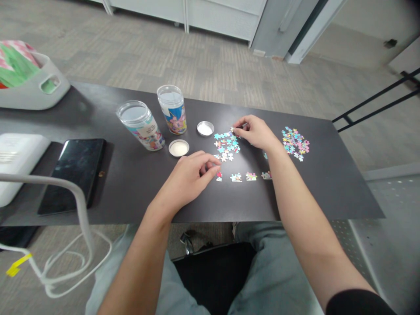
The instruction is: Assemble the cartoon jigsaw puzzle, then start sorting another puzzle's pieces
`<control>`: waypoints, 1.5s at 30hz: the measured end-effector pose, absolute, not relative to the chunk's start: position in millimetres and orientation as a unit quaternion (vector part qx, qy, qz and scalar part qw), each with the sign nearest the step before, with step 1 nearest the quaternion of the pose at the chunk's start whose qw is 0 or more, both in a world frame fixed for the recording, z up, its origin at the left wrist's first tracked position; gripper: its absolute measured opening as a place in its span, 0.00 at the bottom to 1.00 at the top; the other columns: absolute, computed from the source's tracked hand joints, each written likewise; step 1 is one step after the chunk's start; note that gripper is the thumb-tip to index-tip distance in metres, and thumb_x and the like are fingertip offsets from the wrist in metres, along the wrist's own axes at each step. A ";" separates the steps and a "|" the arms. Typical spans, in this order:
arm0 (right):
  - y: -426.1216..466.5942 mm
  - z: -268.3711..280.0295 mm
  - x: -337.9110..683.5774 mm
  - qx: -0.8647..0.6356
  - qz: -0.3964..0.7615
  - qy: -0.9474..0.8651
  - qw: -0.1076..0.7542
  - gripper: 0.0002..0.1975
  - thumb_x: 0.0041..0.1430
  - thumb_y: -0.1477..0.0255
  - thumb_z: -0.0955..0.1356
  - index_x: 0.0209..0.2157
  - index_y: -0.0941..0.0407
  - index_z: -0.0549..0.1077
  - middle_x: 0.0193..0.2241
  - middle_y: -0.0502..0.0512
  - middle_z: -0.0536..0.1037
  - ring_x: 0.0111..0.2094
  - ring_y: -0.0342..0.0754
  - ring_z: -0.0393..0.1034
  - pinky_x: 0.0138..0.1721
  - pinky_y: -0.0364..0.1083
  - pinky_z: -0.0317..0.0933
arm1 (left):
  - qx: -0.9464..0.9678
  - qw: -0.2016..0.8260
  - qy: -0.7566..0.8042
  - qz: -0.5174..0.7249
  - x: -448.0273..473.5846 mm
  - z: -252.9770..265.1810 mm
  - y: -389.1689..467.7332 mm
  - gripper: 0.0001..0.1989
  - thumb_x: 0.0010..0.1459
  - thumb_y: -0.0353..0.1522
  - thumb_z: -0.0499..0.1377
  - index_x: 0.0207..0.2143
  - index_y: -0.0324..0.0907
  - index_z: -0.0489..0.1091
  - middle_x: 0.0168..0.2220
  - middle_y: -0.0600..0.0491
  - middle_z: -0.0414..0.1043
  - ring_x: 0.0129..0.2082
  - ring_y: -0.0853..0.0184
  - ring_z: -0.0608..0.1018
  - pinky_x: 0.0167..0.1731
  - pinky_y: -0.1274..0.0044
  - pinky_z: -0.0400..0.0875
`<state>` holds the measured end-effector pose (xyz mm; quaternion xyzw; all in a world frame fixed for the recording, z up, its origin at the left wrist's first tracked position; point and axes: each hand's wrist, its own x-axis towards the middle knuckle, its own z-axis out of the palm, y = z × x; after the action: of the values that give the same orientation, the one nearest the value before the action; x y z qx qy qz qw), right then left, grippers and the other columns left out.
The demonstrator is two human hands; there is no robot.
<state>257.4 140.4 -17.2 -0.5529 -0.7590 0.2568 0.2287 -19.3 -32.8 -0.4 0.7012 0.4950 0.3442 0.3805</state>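
Observation:
A pile of loose jigsaw puzzle pieces (pixel 226 144), mostly blue with red and white, lies in the middle of the black table. At its far right edge my right hand (pixel 257 132) pinches a small puzzle piece (pixel 232 130) between thumb and fingertips. My left hand (pixel 193 175) rests at the pile's near left side, fingers curled and thumb close to the index finger; whether anything is between them is hidden. Nearer me, several pieces form a spaced row, among them a red-and-white piece (pixel 219 176) and a pink-and-green piece (pixel 251 176). My right forearm covers part of the row's right end.
A second puzzle pile (pixel 295 143) lies to the right. Two clear printed canisters (pixel 141 127) (pixel 173 111) stand left, beside two round lids (pixel 179 148) (pixel 205 128). Farther left are a black tablet (pixel 72 170), a white device (pixel 19 162), a basket (pixel 54 94) and a white cable (pixel 83 205).

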 end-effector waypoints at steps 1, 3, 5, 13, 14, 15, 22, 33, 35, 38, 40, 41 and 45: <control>140.6 -17.5 257.6 -0.547 0.249 -0.763 0.236 0.08 0.69 0.70 0.81 0.48 0.53 0.90 0.46 0.58 0.88 0.37 0.52 0.76 0.54 0.58 0.78 | 0.700 0.382 0.495 0.345 -18.7 -0.3 -32.5 0.09 0.77 0.38 0.67 0.48 0.48 0.89 0.40 0.52 0.84 0.37 0.59 0.80 0.41 0.66 0.74; 140.9 -17.5 257.9 -0.542 0.237 -0.769 0.243 0.11 0.68 0.69 0.83 0.51 0.53 0.91 0.50 0.59 0.86 0.38 0.51 0.77 0.57 0.58 0.78 | 0.697 0.385 0.495 0.347 -17.4 -0.1 -32.1 0.09 0.77 0.38 0.67 0.48 0.48 0.89 0.40 0.52 0.83 0.37 0.59 0.80 0.41 0.66 0.75; 141.0 -17.1 257.4 -0.549 0.233 -0.767 0.236 0.10 0.68 0.70 0.83 0.50 0.54 0.91 0.49 0.58 0.84 0.36 0.50 0.76 0.58 0.59 0.78 | 0.696 0.388 0.494 0.348 -16.2 0.3 -31.9 0.09 0.77 0.38 0.68 0.48 0.48 0.89 0.40 0.52 0.83 0.37 0.59 0.80 0.41 0.66 0.75; 137.6 -15.8 248.4 -0.568 0.232 -0.753 0.238 0.04 0.67 0.74 0.81 0.41 0.52 0.86 0.48 0.59 0.85 0.39 0.52 0.78 0.58 0.59 0.78 | 0.696 0.391 0.490 0.349 -14.7 1.4 -31.8 0.08 0.77 0.37 0.67 0.47 0.47 0.88 0.41 0.52 0.83 0.36 0.60 0.80 0.41 0.66 0.74; 137.1 -16.0 247.9 -0.568 0.239 -0.750 0.239 0.05 0.67 0.73 0.81 0.40 0.52 0.85 0.46 0.58 0.86 0.39 0.53 0.78 0.57 0.59 0.78 | 0.696 0.391 0.491 0.350 -14.5 1.0 -31.5 0.08 0.77 0.37 0.67 0.48 0.47 0.88 0.41 0.52 0.83 0.36 0.60 0.79 0.41 0.66 0.74; 136.8 -16.5 247.7 -0.568 0.248 -0.747 0.240 0.05 0.67 0.73 0.80 0.40 0.51 0.84 0.43 0.57 0.86 0.39 0.54 0.78 0.55 0.59 0.78 | 0.696 0.391 0.490 0.350 -14.4 0.4 -31.2 0.08 0.77 0.37 0.68 0.48 0.47 0.88 0.41 0.52 0.83 0.36 0.60 0.79 0.41 0.66 0.75; 140.9 -26.6 249.6 -0.523 0.331 -0.732 0.283 0.12 0.62 0.74 0.81 0.45 0.50 0.80 0.43 0.54 0.89 0.40 0.52 0.79 0.52 0.56 0.77 | 0.697 0.386 0.494 0.348 -14.0 -2.4 -30.1 0.08 0.76 0.37 0.68 0.49 0.48 0.89 0.41 0.52 0.83 0.36 0.60 0.79 0.40 0.66 0.75; 139.1 -19.5 256.5 -0.542 0.287 -0.758 0.222 0.09 0.70 0.74 0.80 0.50 0.54 0.90 0.46 0.60 0.91 0.41 0.54 0.81 0.57 0.59 0.80 | 0.700 0.385 0.488 0.351 -13.2 -1.4 -29.6 0.09 0.77 0.37 0.68 0.50 0.47 0.89 0.41 0.51 0.83 0.37 0.59 0.80 0.41 0.67 0.75; 137.8 -17.3 257.0 -0.552 0.249 -0.766 0.219 0.07 0.68 0.73 0.81 0.48 0.53 0.90 0.48 0.61 0.90 0.42 0.55 0.82 0.58 0.61 0.80 | 0.701 0.382 0.491 0.350 -13.3 -1.9 -29.2 0.08 0.77 0.36 0.68 0.50 0.48 0.89 0.41 0.52 0.83 0.37 0.59 0.80 0.41 0.66 0.76; 136.6 -15.0 257.8 -0.558 0.221 -0.772 0.211 0.04 0.68 0.72 0.82 0.43 0.53 0.89 0.50 0.62 0.89 0.42 0.55 0.83 0.59 0.60 0.80 | 0.701 0.379 0.490 0.351 -13.7 -2.6 -28.9 0.08 0.77 0.36 0.68 0.50 0.47 0.89 0.41 0.52 0.83 0.37 0.59 0.80 0.41 0.67 0.75; 136.0 -13.7 258.1 -0.558 0.221 -0.772 0.208 0.04 0.68 0.71 0.83 0.41 0.52 0.88 0.49 0.62 0.88 0.42 0.56 0.83 0.58 0.61 0.80 | 0.702 0.381 0.487 0.353 -14.1 -2.8 -29.0 0.08 0.77 0.36 0.68 0.50 0.47 0.89 0.41 0.52 0.82 0.37 0.60 0.80 0.41 0.67 0.75; 135.5 -13.1 258.0 -0.559 0.224 -0.771 0.207 0.05 0.68 0.71 0.83 0.40 0.52 0.87 0.47 0.61 0.88 0.42 0.56 0.83 0.58 0.61 0.79 | 0.702 0.381 0.486 0.354 -14.3 -2.8 -29.2 0.08 0.77 0.36 0.68 0.51 0.47 0.89 0.41 0.52 0.82 0.37 0.60 0.80 0.41 0.67 0.74; 133.8 -11.4 257.5 -0.565 0.264 -0.753 0.208 0.07 0.68 0.73 0.82 0.40 0.51 0.83 0.37 0.55 0.87 0.39 0.55 0.81 0.52 0.58 0.78 | 0.703 0.380 0.485 0.354 -14.7 -2.9 -29.8 0.08 0.77 0.36 0.68 0.51 0.46 0.89 0.41 0.52 0.82 0.37 0.60 0.80 0.41 0.67 0.74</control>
<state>257.5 133.8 -11.4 -0.5653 -0.7531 0.2645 0.2082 -14.7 -29.8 -2.9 0.7030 0.4853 0.3544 0.3804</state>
